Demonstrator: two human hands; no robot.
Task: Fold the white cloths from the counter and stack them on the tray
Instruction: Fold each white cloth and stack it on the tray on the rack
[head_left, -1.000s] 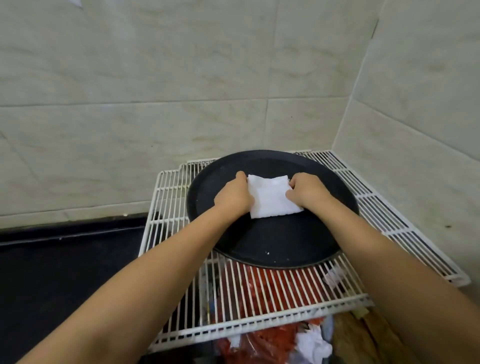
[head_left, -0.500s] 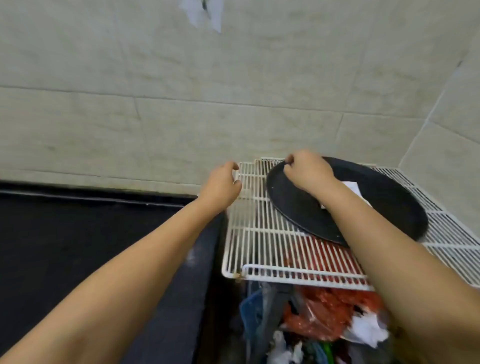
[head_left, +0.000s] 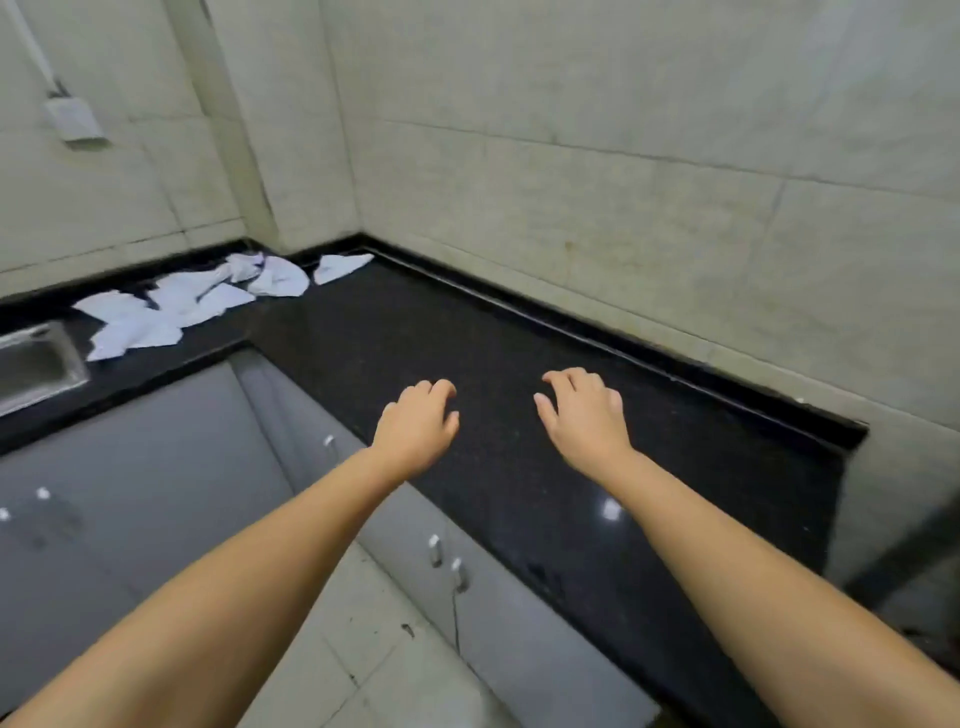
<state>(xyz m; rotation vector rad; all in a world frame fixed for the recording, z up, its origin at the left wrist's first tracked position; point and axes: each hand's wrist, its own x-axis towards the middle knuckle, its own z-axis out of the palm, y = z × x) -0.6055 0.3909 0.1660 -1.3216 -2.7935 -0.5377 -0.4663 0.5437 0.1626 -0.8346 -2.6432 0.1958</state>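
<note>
Several loose white cloths (head_left: 182, 301) lie crumpled on the black counter (head_left: 519, 395) in the far left corner, with one more white cloth (head_left: 340, 266) slightly apart at the corner itself. My left hand (head_left: 418, 423) and my right hand (head_left: 582, 413) hover palm down over the counter's middle, fingers loosely curled, holding nothing. Both hands are far from the cloths. The tray is out of view.
A steel sink (head_left: 31, 364) is set in the counter at the far left. Grey cabinet doors (head_left: 156, 467) with small handles run below the counter. Tiled walls (head_left: 623, 156) close the corner; a wall box (head_left: 72, 119) hangs at upper left.
My view has swung left from the wire rack and black tray to the counter. Both hands let go of the folded cloth on the tray and now hover empty over the counter.
</note>
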